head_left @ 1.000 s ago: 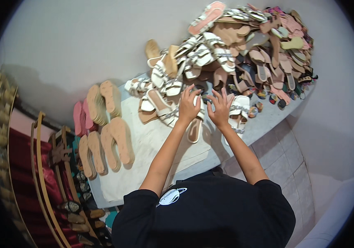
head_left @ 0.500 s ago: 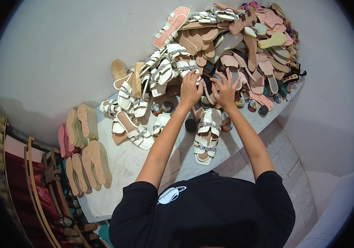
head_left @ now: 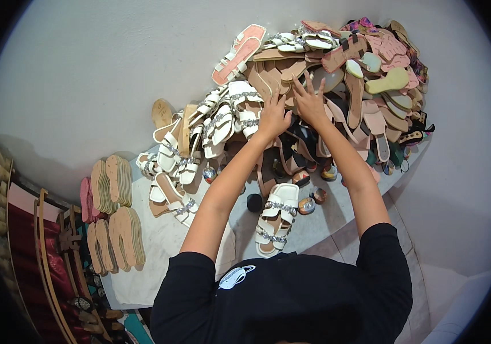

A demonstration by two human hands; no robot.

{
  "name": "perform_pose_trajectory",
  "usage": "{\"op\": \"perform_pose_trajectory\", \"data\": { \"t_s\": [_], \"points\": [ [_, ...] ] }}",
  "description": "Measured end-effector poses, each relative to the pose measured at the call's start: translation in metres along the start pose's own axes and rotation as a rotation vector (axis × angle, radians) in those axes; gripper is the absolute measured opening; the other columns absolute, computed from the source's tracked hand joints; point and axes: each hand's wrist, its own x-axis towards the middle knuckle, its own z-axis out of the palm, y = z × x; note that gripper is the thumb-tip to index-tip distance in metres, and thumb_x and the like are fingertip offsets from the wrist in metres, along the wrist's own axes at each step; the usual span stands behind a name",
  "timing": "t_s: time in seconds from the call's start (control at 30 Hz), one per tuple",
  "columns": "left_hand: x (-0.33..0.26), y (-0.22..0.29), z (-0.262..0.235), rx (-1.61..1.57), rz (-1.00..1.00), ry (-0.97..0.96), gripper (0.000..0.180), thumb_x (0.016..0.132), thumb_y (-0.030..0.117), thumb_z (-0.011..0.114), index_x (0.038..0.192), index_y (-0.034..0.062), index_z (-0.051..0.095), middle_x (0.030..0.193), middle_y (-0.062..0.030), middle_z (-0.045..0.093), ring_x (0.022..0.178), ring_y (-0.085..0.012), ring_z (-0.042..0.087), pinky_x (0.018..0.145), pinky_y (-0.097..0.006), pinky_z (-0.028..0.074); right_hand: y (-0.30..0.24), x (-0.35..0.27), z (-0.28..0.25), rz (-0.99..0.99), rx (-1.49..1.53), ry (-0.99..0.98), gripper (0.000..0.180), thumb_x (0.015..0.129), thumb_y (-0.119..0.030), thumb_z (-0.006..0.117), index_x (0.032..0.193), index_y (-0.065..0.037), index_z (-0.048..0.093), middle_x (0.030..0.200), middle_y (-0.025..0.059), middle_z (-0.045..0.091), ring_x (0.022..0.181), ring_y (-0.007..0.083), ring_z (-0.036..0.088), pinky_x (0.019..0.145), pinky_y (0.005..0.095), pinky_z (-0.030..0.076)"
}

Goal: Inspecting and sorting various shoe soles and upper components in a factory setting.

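Observation:
A big heap of sandals and soles lies before me, with both my hands reaching into its middle. My left hand (head_left: 275, 118) rests with spread fingers beside a white sandal (head_left: 246, 108) with sparkling straps. Just to its right, my right hand (head_left: 310, 105) has its fingers apart over the tan soles (head_left: 284, 70). Neither hand grips anything that I can see. Below the hands, dark sandals (head_left: 305, 143) lie partly hidden by my forearms. Close to my body sits a pair of white sandals (head_left: 277, 219) with sparkling bands.
Neat stacks of tan soles (head_left: 126, 238) stand at the table's left side, by some pink soles (head_left: 87, 199). Several round multicoloured pieces (head_left: 307, 205) and a black one (head_left: 254, 202) lie near the front edge. A rack (head_left: 56, 269) stands at lower left. A wall (head_left: 114, 69) backs the table.
Both hands have moved farther into the heap, away from me, and the right fingers have stretched out over the tan soles. The whole view has shifted slightly.

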Motion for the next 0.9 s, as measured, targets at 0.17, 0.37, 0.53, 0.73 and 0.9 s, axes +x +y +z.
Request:
{"op": "perform_pose_trajectory", "data": {
  "t_s": [0.17,0.37,0.53,0.73,0.9],
  "points": [
    [-0.001,-0.015,0.001,-0.025,0.007,0.080,0.047,0.077,0.018,0.058,0.119,-0.0021,0.048,0.125,-0.0224,0.043,0.113,-0.0381,0.042,0.096,-0.042,0.035,0.006,0.025,0.018,0.041,0.059,-0.058,0.033,0.074,-0.016,0.049,0.103,-0.004,0.060,0.133,0.0000,0.037,0.134,0.0309,0.012,0.097,0.0702,0.002],
    [0.004,-0.033,-0.011,-0.365,-0.241,0.166,0.039,0.085,0.023,0.051,0.112,-0.0051,0.052,0.106,-0.0206,0.055,0.098,-0.0319,0.053,0.086,-0.036,0.040,0.009,0.034,-0.009,0.202,0.279,0.116,0.033,0.073,-0.011,0.046,0.101,0.002,0.058,0.130,0.0029,0.040,0.130,0.0271,0.022,0.101,0.0632,0.009],
    [0.031,-0.031,-0.025,-0.559,-0.326,0.193,0.043,0.090,0.029,0.047,0.117,-0.0039,0.051,0.101,-0.0139,0.060,0.092,-0.0199,0.057,0.082,-0.029,0.043,0.021,0.021,-0.014,0.239,0.477,0.172,0.036,0.073,-0.010,0.044,0.103,0.006,0.054,0.129,0.0073,0.040,0.125,0.0244,0.033,0.102,0.0503,0.023],
    [0.051,-0.028,-0.032,-0.756,-0.418,0.079,0.041,0.092,0.032,0.045,0.112,-0.0029,0.052,0.092,-0.0083,0.060,0.084,-0.0120,0.057,0.069,-0.023,0.044,0.007,0.028,-0.037,0.152,0.534,0.231,0.033,0.074,-0.009,0.043,0.101,0.006,0.054,0.127,0.0081,0.042,0.123,0.0245,0.036,0.099,0.0431,0.028],
    [0.041,-0.011,-0.043,-1.182,-0.650,-0.149,0.035,0.092,0.032,0.045,0.100,-0.0007,0.055,0.090,-0.0065,0.060,0.080,-0.0121,0.059,0.064,-0.024,0.049,-0.032,-0.015,-0.060,-0.085,0.500,0.169,0.033,0.075,-0.010,0.046,0.103,0.002,0.057,0.133,0.0043,0.040,0.122,0.0214,0.037,0.101,0.0430,0.026]
  ]
}}
